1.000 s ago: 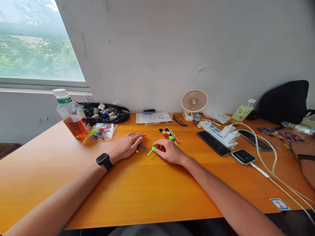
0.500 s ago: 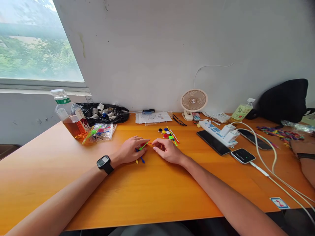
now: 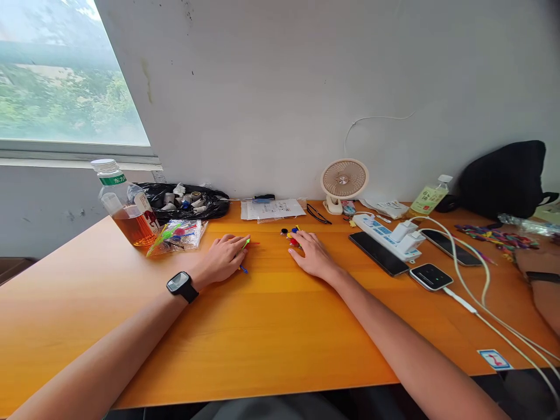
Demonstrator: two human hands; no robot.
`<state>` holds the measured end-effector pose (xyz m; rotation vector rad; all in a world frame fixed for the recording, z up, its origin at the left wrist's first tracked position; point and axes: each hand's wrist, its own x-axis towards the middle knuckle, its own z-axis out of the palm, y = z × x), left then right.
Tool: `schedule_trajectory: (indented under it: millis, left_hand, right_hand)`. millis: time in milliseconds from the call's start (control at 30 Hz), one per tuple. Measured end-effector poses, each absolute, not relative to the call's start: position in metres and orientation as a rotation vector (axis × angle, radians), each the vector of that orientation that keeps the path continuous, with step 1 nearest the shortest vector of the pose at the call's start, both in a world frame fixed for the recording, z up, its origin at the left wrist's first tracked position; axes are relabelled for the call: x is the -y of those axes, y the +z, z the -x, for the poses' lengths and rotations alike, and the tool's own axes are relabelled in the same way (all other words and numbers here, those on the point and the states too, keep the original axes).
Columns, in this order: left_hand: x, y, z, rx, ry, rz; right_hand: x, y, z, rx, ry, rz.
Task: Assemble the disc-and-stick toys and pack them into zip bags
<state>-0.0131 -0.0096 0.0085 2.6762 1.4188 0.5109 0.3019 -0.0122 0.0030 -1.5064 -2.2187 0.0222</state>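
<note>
Left hand [image 3: 225, 255] lies palm down on the orange wooden table [image 3: 262, 338], fingers drawn together, closed on a thin lime-green plastic stick [image 3: 247, 242] whose tip pokes out past the fingertips. A small red plastic piece [image 3: 255, 244] shows just beyond the same fingertips, touching or nearly so; can't tell if it's gripped. A short blue plastic stick [image 3: 242, 269] lies on the table at the thumb side, partly under the hand. Black square smartwatch [image 3: 180, 286] on the left wrist.

Right hand [image 3: 312, 254] is palm down, well apart from the left, fingers slightly spread, with the fingertips on a small pile of coloured round plastic discs [image 3: 289, 233] (black, blue, red, yellow). The fingers cover most of the pile, so can't tell if it is pinching one or only touching.

Beyond the left hand, on its outer side: clear plastic bag of coloured pieces [image 3: 177, 233], a clear bottle of amber tea with a white cap [image 3: 126, 204] and a black plastic bag holding white bits [image 3: 188, 199]. Straight beyond both hands, by the wall: white printed sheet [image 3: 273, 209] and black-framed glasses [image 3: 318, 214]. Outward from the right hand: cream desk fan [image 3: 344, 182], white power strip with plugs [image 3: 387, 233], a black phone lying flat [image 3: 378, 254] just beside the strip, and a small white-edged device with a cable [image 3: 431, 277]. Another person's forearm [image 3: 542, 289] rests at the far right edge.
</note>
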Motion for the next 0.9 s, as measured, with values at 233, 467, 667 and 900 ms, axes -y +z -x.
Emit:
schedule_trajectory:
  millis: [233, 467, 667, 900]
  left_hand:
    - [0.008, 0.004, 0.011, -1.634, 0.766, -2.63]
    - [0.011, 0.009, 0.01, -1.667, 1.044, -2.642]
    - [0.021, 0.012, -0.001, -1.51, 0.861, -2.717]
    - [0.017, 0.003, 0.001, -1.26, 0.737, -2.727]
  right_hand:
    - [0.015, 0.007, -0.296, 2.156, 0.025, 1.45]
    - [0.017, 0.007, -0.295, 2.173, -0.014, 1.488]
    - [0.023, 0.01, -0.286, 2.204, -0.078, 1.442]
    - [0.023, 0.012, -0.251, 2.426, -0.211, 1.358]
